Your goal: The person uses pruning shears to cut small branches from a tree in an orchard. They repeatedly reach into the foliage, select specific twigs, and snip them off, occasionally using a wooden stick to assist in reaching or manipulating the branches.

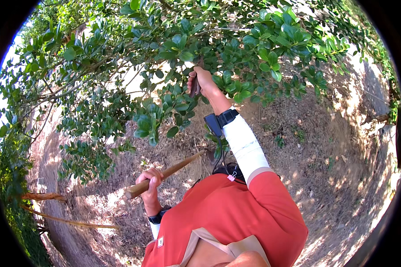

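My left hand [150,182] grips a long wooden tool handle [178,168] near its blunt end. The handle slants away to the right over the ground, and its far end passes beside leaves, where a dark head is only partly visible. Raised into the foliage, my right hand [204,80] is closed around a dark hand tool [194,87]. Its upper part disappears among leaves, so I cannot tell its exact kind. Glossy green leaves of a leafy branch [178,50] surround the right hand on both sides.
Thin branches [58,95] spread across the left and top. Dry, littered soil [287,167] lies below in dappled sun. Bare reddish wood [45,197] sticks out at the left. A black cable [218,160] hangs from the device [214,125] on my right wrist toward my waist.
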{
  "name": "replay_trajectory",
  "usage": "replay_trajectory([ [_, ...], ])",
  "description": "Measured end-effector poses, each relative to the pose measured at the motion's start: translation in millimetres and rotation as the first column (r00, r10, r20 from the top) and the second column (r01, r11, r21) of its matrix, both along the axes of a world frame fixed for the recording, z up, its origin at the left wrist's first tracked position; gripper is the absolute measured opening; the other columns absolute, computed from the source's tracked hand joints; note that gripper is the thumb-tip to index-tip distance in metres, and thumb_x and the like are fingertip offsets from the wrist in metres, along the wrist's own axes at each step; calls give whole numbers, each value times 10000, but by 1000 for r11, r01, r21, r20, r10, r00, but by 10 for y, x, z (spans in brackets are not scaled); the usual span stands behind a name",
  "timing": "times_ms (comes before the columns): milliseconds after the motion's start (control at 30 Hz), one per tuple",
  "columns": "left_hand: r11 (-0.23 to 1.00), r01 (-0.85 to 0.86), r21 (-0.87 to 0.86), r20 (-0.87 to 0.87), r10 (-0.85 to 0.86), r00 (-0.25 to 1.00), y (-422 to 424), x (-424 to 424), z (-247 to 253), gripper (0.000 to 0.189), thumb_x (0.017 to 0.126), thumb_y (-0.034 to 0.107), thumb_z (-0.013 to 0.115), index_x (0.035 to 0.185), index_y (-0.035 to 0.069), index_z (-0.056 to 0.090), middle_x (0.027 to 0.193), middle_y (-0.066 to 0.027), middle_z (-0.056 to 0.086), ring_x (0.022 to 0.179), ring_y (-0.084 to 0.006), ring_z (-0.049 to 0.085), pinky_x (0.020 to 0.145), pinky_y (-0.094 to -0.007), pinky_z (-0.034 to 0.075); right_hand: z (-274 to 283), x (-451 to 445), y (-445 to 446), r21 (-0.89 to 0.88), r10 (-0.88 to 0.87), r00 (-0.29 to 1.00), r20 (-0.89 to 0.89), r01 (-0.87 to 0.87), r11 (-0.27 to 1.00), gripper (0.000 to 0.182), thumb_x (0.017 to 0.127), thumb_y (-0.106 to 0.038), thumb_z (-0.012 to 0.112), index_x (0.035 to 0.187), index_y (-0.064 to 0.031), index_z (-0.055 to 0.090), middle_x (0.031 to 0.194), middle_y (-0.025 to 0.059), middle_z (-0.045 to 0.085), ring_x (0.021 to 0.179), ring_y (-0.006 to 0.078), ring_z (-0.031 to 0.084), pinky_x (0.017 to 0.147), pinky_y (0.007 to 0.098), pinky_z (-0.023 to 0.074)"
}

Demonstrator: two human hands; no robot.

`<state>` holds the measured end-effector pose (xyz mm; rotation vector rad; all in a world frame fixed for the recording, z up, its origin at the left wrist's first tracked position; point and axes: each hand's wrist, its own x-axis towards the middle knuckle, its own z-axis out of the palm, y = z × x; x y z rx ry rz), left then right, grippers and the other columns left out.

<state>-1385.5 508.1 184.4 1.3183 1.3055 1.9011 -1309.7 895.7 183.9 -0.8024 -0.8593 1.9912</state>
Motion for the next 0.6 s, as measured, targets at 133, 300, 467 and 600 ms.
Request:
replay_trajectory([
  [133,1000,19,8,2,-19,1000,25,-13,-7,250,861,106,607,683,83,433,600,-26,480,573,-142,446,647,-332,441,-101,-7,51,37,-57,998,33,56,998,288,877,-267,493,796,5,542,595,75,499,470,197,513,426,356,470],
  [300,1000,8,-9,-14,-8,1000,25,-24,30,260,867,131,614,685,82,435,606,-25,486,590,-151,469,641,-326,439,-189,-11,-79,9,-42,998,-37,42,999,261,863,-255,503,818,0,528,607,92,527,481,211,538,437,358,484],
  [467,996,85,-20,15,-85,996,114,-99,-1,258,858,137,638,696,79,446,614,-27,496,614,-152,484,640,-326,439,-114,93,-403,-75,34,996,-85,-40,996,319,939,-318,443,923,-8,514,769,131,610,650,253,636,608,408,572],
  [600,973,186,-137,-5,-189,982,326,-201,-136,240,848,128,648,702,62,468,665,-48,531,656,-160,501,659,-316,429,51,402,-684,-13,146,985,-91,-148,989,396,949,-360,440,1030,13,549,835,115,623,733,235,654,669,393,580],
])
